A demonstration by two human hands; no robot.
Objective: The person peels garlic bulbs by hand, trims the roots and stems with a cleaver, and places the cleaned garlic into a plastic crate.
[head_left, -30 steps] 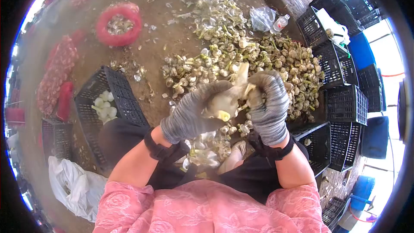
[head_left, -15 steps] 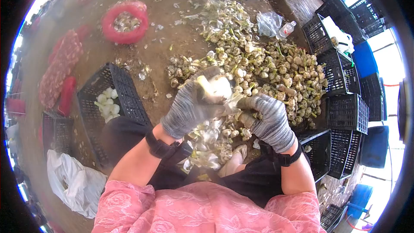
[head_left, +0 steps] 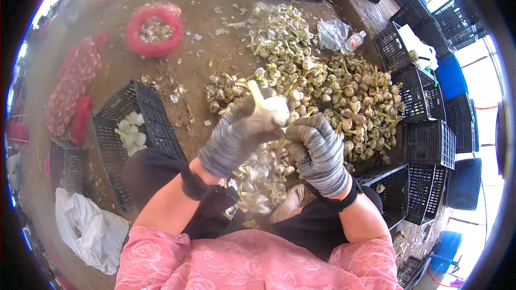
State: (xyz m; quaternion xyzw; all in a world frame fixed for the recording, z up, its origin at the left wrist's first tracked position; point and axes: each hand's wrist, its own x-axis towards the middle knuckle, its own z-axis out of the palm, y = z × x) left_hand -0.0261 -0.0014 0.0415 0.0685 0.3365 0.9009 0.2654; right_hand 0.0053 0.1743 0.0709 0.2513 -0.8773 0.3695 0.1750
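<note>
My left hand (head_left: 234, 137), in a grey knit glove, is closed around a white garlic bulb (head_left: 276, 110). The bulb's pale stem points up and to the left. At its lower right edge, my gloved right hand (head_left: 321, 153) is closed, fingertips pinched against the bulb; the exact spot they grip is hidden. Under both hands lies a heap of loose papery garlic skins (head_left: 255, 180). Just beyond them spreads a large pile of unpeeled garlic bulbs (head_left: 357, 94) with short stems.
Left of my knee, a tilted black crate (head_left: 156, 121) holds several clean white garlic bulbs (head_left: 131, 131). A rolled red mesh bag (head_left: 156, 48) stands farther off. Black crates (head_left: 430, 142) line the right side. A plastic bottle (head_left: 355, 41) lies beside a clear bag (head_left: 332, 33). A white sack (head_left: 91, 231) rests lower left.
The garlic bulb has tipped so its stem stands more upright. My right hand has moved left and slightly down, closer against the bulb; less loose skin shows between the hands.
</note>
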